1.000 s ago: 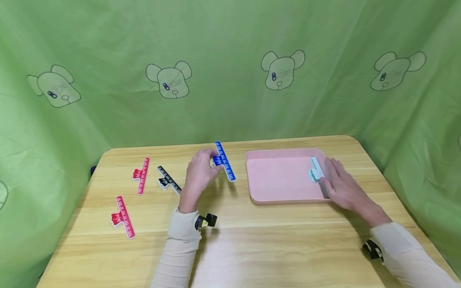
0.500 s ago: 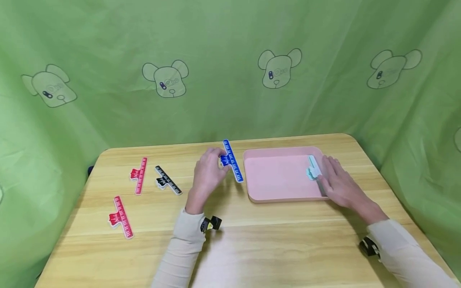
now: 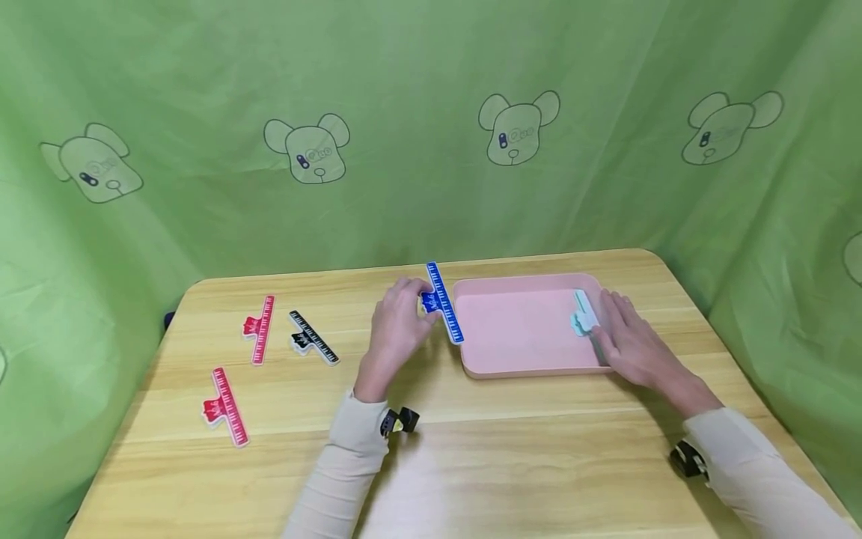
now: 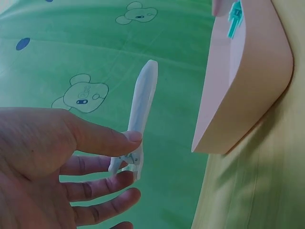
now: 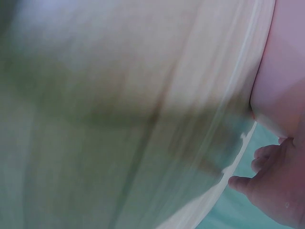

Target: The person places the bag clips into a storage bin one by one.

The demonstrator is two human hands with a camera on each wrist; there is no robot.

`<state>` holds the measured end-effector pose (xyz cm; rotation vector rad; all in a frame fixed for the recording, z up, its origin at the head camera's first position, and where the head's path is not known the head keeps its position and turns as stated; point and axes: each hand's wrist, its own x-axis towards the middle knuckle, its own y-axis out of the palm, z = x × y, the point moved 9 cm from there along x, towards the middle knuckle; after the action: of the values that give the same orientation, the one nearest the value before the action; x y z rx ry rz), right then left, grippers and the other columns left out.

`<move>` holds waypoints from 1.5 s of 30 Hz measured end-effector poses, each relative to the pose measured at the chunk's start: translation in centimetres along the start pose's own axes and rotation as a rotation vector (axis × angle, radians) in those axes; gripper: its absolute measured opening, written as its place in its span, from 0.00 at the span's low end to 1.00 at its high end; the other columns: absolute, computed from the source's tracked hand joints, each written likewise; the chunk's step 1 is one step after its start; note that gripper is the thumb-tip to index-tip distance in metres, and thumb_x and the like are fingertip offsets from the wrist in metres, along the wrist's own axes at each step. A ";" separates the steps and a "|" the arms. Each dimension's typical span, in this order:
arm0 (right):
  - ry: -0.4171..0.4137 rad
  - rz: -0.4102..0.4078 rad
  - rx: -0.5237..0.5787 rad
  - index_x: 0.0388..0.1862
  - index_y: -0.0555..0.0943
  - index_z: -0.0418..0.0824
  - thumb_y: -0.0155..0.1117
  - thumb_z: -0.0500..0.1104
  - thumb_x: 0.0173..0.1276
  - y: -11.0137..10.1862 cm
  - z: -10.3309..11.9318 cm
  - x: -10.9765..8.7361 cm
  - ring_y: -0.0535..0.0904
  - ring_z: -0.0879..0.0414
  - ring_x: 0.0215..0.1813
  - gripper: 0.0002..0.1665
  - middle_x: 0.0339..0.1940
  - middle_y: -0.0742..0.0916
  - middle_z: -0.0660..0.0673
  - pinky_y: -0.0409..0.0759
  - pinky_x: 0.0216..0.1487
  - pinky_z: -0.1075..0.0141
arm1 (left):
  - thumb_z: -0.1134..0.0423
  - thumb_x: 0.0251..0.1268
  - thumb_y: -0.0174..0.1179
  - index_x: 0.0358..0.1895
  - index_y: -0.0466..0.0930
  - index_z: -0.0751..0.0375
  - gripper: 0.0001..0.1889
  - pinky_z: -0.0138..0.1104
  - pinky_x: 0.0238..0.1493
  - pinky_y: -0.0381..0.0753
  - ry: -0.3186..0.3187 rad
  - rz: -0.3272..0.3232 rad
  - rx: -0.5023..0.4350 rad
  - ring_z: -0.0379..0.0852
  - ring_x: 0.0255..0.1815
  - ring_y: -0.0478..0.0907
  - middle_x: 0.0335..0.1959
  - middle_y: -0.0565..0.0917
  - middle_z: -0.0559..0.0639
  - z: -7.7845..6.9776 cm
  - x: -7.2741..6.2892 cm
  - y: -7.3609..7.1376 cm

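Note:
My left hand point(image 3: 397, 326) pinches a blue clip point(image 3: 446, 303) with a piano-key pattern between thumb and fingers. The clip is raised, its long bar at the tray's left rim. In the left wrist view its pale edge point(image 4: 145, 95) rises above the thumb. My right hand point(image 3: 640, 348) holds the right wall of the pink tray point(image 3: 512, 329), thumb on the inner side and fingers outside. Part of that hand point(image 5: 271, 186) shows beside the tray in the right wrist view. A mint-green clip point(image 3: 584, 313) lies in the tray near the right thumb.
On the left of the wooden table point(image 3: 471, 464) lie a black clip point(image 3: 315, 339) and two red clips, one farther back point(image 3: 263, 329) and one nearer point(image 3: 230, 408). A green curtain point(image 3: 417, 209) hangs behind the table's back edge.
My left hand has moved right with the blue clip, from over the table to the tray's left rim. The right hand stays at the tray, and the view has shifted slightly.

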<state>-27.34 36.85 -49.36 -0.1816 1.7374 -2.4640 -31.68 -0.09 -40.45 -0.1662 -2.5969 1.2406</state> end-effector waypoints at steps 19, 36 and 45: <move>-0.010 0.003 -0.004 0.82 0.37 0.28 0.36 0.53 0.85 -0.3 -0.1 0.2 0.43 0.26 0.80 0.43 0.81 0.49 0.22 0.46 0.76 0.32 | 0.60 0.59 0.76 0.59 0.82 0.59 0.24 0.48 0.59 0.79 0.060 0.008 0.016 0.53 0.57 0.79 0.56 0.83 0.54 -2.0 -0.3 1.3; 0.000 0.003 0.001 0.82 0.35 0.30 0.36 0.53 0.85 0.4 -0.3 0.2 0.41 0.25 0.80 0.43 0.81 0.48 0.21 0.46 0.76 0.31 | 0.61 0.60 0.75 0.59 0.82 0.58 0.23 0.45 0.56 0.80 0.077 0.018 0.034 0.52 0.56 0.79 0.57 0.83 0.53 -2.2 0.8 1.6; -0.012 -0.007 0.031 0.83 0.35 0.31 0.37 0.55 0.85 0.4 -0.4 0.5 0.42 0.26 0.81 0.44 0.81 0.49 0.23 0.44 0.77 0.34 | 0.62 0.60 0.75 0.60 0.82 0.58 0.24 0.45 0.58 0.80 0.058 0.043 0.016 0.50 0.56 0.79 0.58 0.82 0.52 -3.1 1.2 2.6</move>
<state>-27.84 37.00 -49.83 -0.1997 1.6951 -2.4879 -32.01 4.15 -40.41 -0.2528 -2.5460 1.2511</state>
